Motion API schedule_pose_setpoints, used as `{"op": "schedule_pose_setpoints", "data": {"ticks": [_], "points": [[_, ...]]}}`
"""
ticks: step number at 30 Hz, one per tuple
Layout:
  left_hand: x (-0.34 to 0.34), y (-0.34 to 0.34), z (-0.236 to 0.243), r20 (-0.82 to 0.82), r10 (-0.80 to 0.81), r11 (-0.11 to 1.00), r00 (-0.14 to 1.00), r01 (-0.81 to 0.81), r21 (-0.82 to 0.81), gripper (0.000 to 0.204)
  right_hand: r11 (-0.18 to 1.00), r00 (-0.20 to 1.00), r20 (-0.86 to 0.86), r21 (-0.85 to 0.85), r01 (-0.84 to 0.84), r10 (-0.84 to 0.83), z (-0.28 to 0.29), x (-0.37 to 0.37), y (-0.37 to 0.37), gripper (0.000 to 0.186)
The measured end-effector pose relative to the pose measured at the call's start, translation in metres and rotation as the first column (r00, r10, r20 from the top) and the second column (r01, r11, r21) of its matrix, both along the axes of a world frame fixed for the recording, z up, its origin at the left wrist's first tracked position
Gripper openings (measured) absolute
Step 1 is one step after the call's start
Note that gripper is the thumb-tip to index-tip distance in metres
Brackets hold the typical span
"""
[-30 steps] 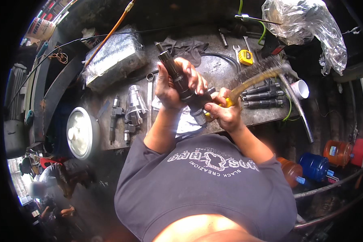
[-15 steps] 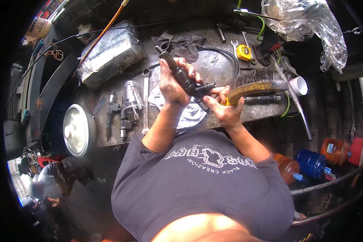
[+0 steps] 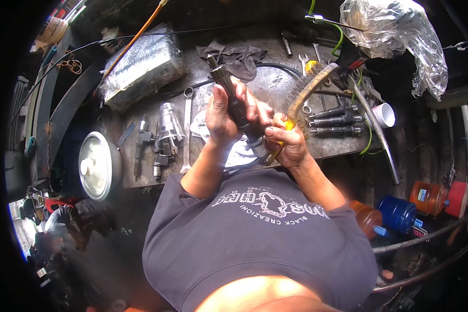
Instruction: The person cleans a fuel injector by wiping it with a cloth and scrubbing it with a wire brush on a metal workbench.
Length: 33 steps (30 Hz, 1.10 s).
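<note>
My left hand [image 3: 221, 117] grips a dark metal injector-like part [image 3: 221, 78], held slanted above the bench, with my fingers wrapped round its body. My right hand [image 3: 291, 139] is closed on the yellow grip of a curved wire brush [image 3: 312, 86], beside the part's lower end; the brush's bristles point left. Under the hands lies a white cloth [image 3: 200, 126]. To the left are a long wrench [image 3: 186, 145], a clear plastic cup-like piece [image 3: 166, 117] and another injector [image 3: 140, 148]. Several similar injectors [image 3: 335, 122] lie to the right of the brush.
Metal bench [image 3: 119, 164] holds a wrapped block [image 3: 138, 67], a grey rag [image 3: 239, 57] and a long pipe [image 3: 382, 145]. A round white lidded pot [image 3: 96, 165] is at left, plastic bag [image 3: 379, 28] upper right, water jugs [image 3: 398, 213] lower right. A person [image 3: 62, 223] is at lower left.
The brush in my right hand has swung to a steeper angle, its head moving up and left. The part in my left hand has shifted slightly and stands a little steeper than half a second ago.
</note>
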State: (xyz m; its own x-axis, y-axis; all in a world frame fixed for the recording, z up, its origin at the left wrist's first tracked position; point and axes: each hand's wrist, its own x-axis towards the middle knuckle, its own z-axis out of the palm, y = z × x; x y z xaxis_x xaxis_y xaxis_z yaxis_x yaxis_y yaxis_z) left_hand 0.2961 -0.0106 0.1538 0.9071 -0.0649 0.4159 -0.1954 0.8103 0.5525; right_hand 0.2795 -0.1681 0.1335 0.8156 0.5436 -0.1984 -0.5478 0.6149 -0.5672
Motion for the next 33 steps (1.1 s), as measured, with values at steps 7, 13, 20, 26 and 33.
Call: {"op": "schedule_pose_setpoints", "data": {"ticks": [7,13,20,26,33], "points": [[-0.004,0.008,0.001,-0.145,0.046,0.998,0.988,-0.038,0.053,0.04,0.666,0.829,0.536,-0.678,0.312,0.157,0.001,0.041,-0.031,0.032],[0.005,0.021,-0.001,-0.226,0.278,0.763,0.934,-0.072,0.642,0.032,0.227,0.425,0.721,-0.617,0.754,0.548,0.064,0.079,-0.036,0.012],[-0.008,0.012,0.024,-0.027,0.561,0.305,0.827,-0.177,0.936,0.03,-0.011,0.323,0.361,-0.652,0.758,0.875,0.051,0.106,-0.013,0.024],[-0.017,0.028,0.022,-0.104,0.567,0.409,0.817,-0.169,0.897,0.027,-0.109,0.465,0.317,-0.72,0.685,0.827,0.046,0.11,-0.01,0.026],[-0.032,0.038,0.033,0.141,0.549,0.132,0.824,-0.252,0.959,0.026,-0.322,0.608,0.146,-0.74,0.591,0.78,0.027,0.121,-0.03,0.025]]}}
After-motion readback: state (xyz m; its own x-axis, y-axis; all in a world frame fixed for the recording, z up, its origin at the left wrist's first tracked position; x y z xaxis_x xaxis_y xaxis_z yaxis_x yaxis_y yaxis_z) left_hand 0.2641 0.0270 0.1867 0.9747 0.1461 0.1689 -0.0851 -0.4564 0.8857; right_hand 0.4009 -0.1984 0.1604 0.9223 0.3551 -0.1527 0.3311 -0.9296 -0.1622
